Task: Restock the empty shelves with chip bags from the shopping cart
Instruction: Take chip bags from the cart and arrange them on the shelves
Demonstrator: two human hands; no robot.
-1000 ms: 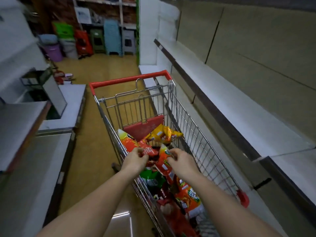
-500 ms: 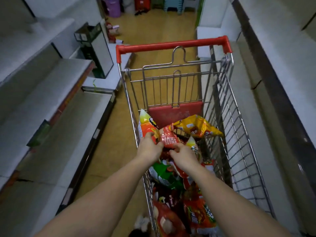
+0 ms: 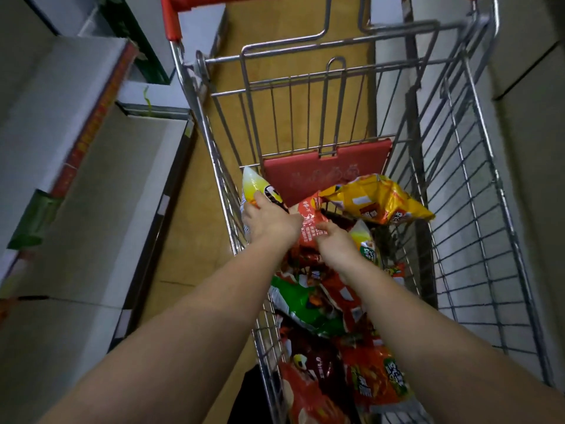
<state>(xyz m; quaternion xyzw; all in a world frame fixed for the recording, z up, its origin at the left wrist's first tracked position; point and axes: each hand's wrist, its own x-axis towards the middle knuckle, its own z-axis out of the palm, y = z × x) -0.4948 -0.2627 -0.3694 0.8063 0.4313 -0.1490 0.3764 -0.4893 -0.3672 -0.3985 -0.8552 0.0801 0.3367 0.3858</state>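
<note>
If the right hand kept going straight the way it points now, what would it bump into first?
Likely the yellow chip bag, just beyond the red bag that the right hand pinches. Behind that stands the cart's red flap. Depth is hard to judge here.

One cart (image 3: pixel 477 154), two hands in it, left (image 3: pixel 269 221) and right (image 3: pixel 336 246); one yellow bag (image 3: pixel 379 203), one green bag (image 3: pixel 302 304), several red ones.

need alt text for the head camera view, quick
Two bare arms reach into a wire shopping cart of chip bags: the left hand holds an orange-and-white bag, the right hand pinches a red bag. A yellow bag lies beyond; grey shelves flank the cart.
</note>
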